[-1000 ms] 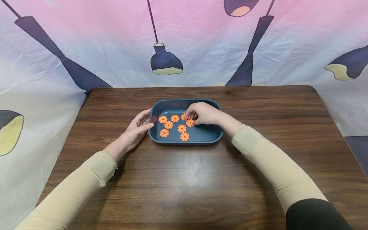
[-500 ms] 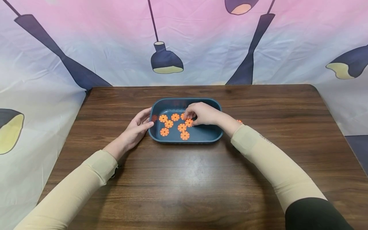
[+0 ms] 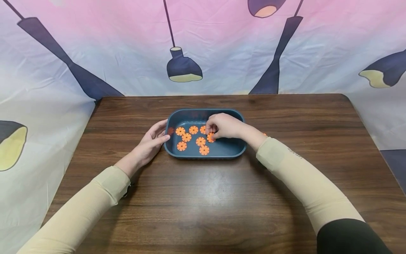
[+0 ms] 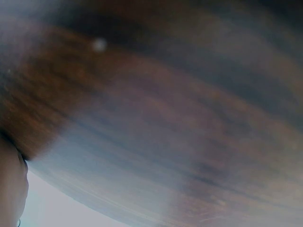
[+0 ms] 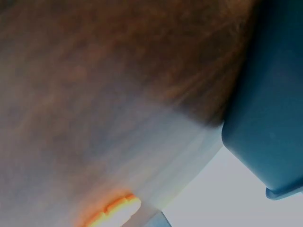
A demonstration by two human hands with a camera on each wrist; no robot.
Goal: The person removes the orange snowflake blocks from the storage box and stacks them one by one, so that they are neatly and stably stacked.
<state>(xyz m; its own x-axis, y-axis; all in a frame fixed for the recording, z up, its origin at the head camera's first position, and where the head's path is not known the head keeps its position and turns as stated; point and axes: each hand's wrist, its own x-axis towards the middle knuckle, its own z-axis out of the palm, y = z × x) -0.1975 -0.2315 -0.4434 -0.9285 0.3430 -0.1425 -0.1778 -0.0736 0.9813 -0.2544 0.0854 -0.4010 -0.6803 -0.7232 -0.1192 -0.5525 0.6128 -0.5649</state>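
Easy now with the orange disc point(image 3: 210, 138), pinched in the right hand point(image 3: 226, 126) down inside the blue tray point(image 3: 226, 148), best worked gently past the other discs point(image 3: 200, 141) between the hands, bracing with the left hand point(image 3: 150, 143), clamped on the tray's end!

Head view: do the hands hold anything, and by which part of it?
The left hand holds the dark blue tray by the rim at its left end. The right hand appears to pinch an orange notched disc by its edge, partly hidden.
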